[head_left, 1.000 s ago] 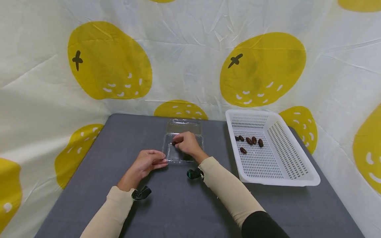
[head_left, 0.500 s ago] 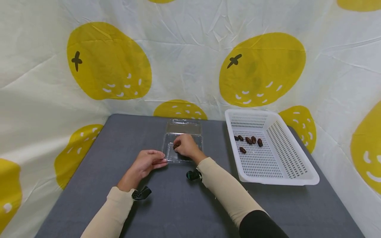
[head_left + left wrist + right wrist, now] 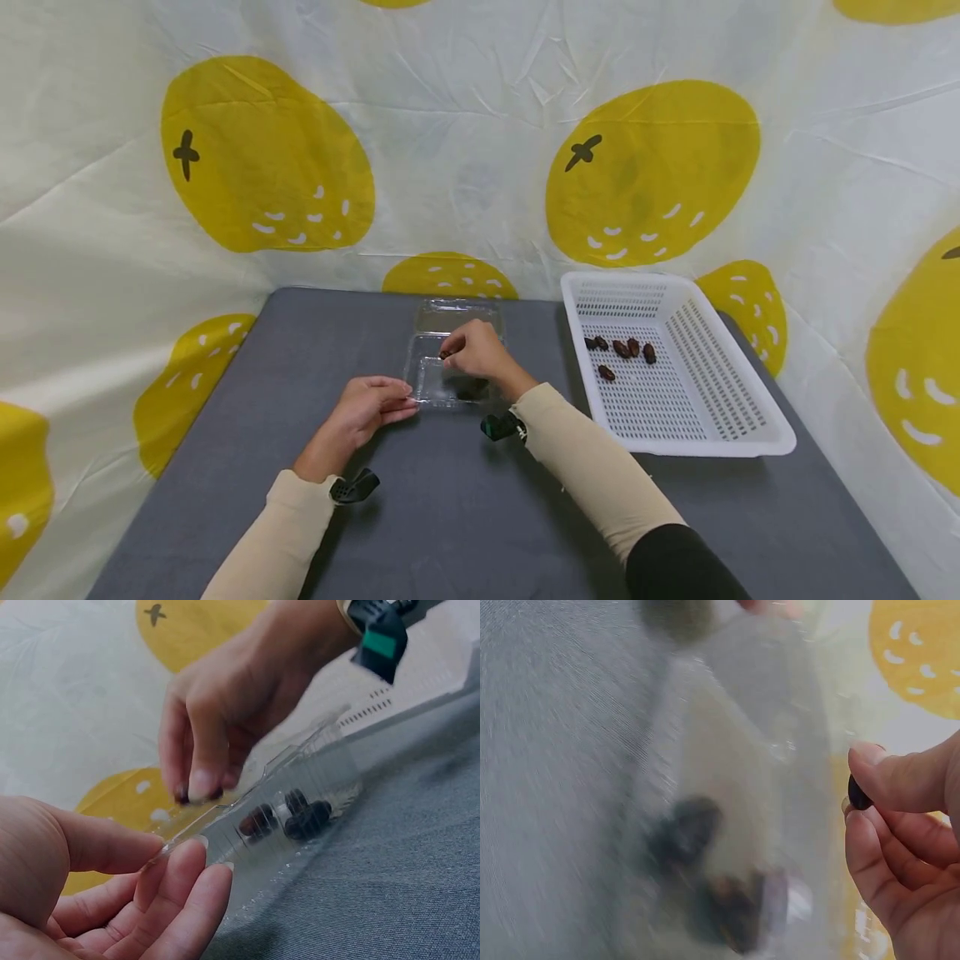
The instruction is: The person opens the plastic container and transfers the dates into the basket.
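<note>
A clear plastic clamshell box (image 3: 429, 387) lies with its lid (image 3: 457, 317) folded back on the table. My left hand (image 3: 369, 410) pinches the box's near left rim between thumb and fingers. Above the box, my right hand (image 3: 482, 350) pinches a dark brown date (image 3: 859, 793) between thumb and fingertips, and it is apart from the box floor. Through the box wall in the left wrist view, a few other dates (image 3: 256, 823) lie inside. The right wrist view is blurred, so their exact number is unclear.
To the right stands a white perforated plastic basket (image 3: 693, 446) holding several dates (image 3: 649, 353). A dark grey cloth covers the table (image 3: 450, 517). Behind hangs a white curtain (image 3: 465, 167) with yellow fruit prints, close to the table's back edge.
My right hand dips slightly inside the box, then rises with the date still pinched. My left hand keeps its hold on the rim. The head view has shifted slightly.
</note>
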Tool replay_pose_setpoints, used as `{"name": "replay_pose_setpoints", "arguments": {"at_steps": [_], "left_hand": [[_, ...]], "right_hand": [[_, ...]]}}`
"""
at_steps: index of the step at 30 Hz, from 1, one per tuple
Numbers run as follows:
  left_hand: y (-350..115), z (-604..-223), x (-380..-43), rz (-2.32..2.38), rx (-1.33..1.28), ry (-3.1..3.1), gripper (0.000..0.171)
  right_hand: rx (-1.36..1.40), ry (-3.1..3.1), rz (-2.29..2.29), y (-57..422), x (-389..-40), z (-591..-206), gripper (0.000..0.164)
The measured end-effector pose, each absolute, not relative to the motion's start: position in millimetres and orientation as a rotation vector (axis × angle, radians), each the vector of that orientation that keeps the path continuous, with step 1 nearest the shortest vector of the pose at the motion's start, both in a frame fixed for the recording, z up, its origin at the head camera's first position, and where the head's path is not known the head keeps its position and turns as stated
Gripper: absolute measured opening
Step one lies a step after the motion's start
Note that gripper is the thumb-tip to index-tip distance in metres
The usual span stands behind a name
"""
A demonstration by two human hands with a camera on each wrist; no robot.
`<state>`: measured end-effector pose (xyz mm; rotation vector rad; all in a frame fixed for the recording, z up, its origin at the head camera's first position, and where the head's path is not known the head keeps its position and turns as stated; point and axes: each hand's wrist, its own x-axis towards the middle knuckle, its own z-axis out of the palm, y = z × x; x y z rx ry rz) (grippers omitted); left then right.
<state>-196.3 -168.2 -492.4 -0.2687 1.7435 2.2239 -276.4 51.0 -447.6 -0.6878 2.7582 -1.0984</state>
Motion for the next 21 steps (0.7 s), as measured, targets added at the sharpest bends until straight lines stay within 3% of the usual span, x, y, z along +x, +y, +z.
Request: {"name": "replay_pose_setpoints", "arguments": {"at_steps": [21], "left_hand": [[-167.8, -494.0, -195.7, 2.242, -0.275, 1.724, 0.030]], "right_hand": [[-0.643, 2.754, -1.193, 138.8, -271.9, -390.7, 0.019]]}}
